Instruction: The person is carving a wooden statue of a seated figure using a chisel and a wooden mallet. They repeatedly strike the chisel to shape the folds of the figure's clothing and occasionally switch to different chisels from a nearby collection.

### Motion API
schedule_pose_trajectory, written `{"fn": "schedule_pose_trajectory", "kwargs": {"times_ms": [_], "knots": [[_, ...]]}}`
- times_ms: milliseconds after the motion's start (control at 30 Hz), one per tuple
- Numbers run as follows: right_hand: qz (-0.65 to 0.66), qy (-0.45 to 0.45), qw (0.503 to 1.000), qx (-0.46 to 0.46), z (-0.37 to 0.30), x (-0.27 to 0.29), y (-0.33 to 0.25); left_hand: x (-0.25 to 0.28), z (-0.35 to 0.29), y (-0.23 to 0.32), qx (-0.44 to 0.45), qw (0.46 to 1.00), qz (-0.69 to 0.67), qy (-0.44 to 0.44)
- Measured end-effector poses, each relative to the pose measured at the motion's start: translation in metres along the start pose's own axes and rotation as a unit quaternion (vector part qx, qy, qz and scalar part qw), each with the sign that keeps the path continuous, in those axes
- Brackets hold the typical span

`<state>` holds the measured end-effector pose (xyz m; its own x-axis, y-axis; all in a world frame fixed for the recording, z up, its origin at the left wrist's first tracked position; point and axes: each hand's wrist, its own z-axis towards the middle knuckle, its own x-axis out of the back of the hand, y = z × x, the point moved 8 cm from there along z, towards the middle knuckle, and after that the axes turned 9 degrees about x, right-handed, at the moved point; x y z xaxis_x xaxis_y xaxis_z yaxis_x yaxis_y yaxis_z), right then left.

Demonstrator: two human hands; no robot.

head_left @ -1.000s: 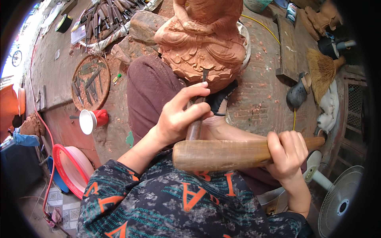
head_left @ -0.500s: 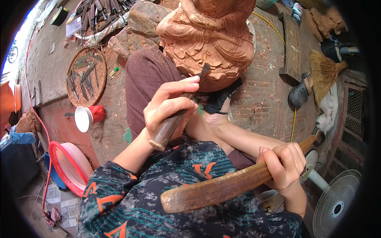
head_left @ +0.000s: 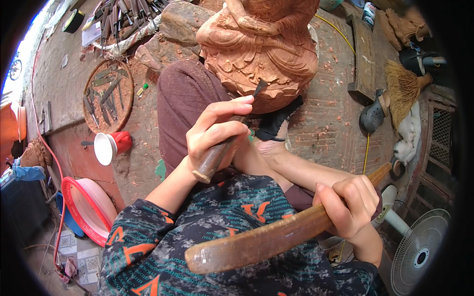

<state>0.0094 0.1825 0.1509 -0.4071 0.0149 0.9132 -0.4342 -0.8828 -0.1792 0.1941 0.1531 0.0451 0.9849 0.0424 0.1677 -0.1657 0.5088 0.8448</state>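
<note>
A carved wooden statue (head_left: 261,54) of a seated figure stands in front of me, its lower folds close to my hands. My left hand (head_left: 216,133) is closed round the wooden handle of a chisel (head_left: 211,160). The chisel's dark blade points away from me and its tip lies over the statue's lower edge; whether it touches the wood I cannot tell. In my right hand (head_left: 350,204) is a long, slightly curved wooden mallet (head_left: 256,246), gripped near its narrow end. The mallet's thick end reaches leftward over my lap, apart from the chisel's handle.
At the left lie a round tray (head_left: 129,111) of blades and a red-and-white cup (head_left: 109,147). Many chisels (head_left: 123,17) are heaped at the back left. A pink basin (head_left: 89,207) is near left. To the right are a wooden block (head_left: 363,59), a straw broom (head_left: 402,89) and a fan (head_left: 419,256).
The mallet's thick end has swung left and a little toward me. My left hand and the chisel have shifted slightly to the right.
</note>
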Motion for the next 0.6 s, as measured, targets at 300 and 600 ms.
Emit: {"fn": "schedule_pose_trajectory", "kwargs": {"times_ms": [300, 600], "knots": [[-0.135, -0.07, 0.988, -0.015, 0.009, 0.005, 0.009, -0.011, 0.006, 0.005, 0.038, 0.998, 0.05, 0.004], [-0.127, 0.015, 0.992, -0.008, -0.007, 0.014, 0.01, -0.014, 0.008, 0.002, 0.051, 0.995, 0.08, -0.012]]}}
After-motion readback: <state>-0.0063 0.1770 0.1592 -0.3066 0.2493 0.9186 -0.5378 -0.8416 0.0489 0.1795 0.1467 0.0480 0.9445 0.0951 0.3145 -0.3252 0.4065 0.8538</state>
